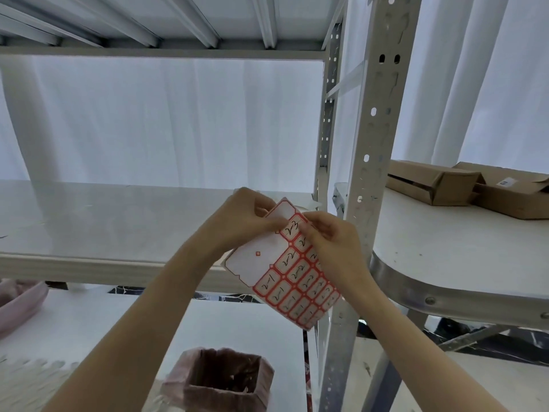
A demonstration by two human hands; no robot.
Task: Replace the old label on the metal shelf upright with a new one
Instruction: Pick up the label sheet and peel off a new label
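Label sheet: white backing with a grid of red-bordered stickers, tilted, held in mid-air in front of the middle shelf board and just left of the metal shelf upright; its lower right corner overlaps the upright in this view. The stickers carry handwritten numbers, 2-1 and 2-2 legible lower down; the upper left part is bare backing with only red outlines left. Label marked 23 sits near the top of the grid, between the two hands.

Left hand: fingers curled, thumb on the front, pinching the sheet's upper left part; thumb tip just beside the 23 label. Right hand: fingers curled, clamped on the sheet's upper right edge, fingertips touching the stickers next to the 23 label; cannot tell whether any sticker is lifted.

Upright: pale grey, perforated, running top to bottom of the view. Right of it, a white table with a metal rim; brown cardboard boxes on its far side. Below the hands, a pink square container on the lower shelf; white curtain behind the rack.
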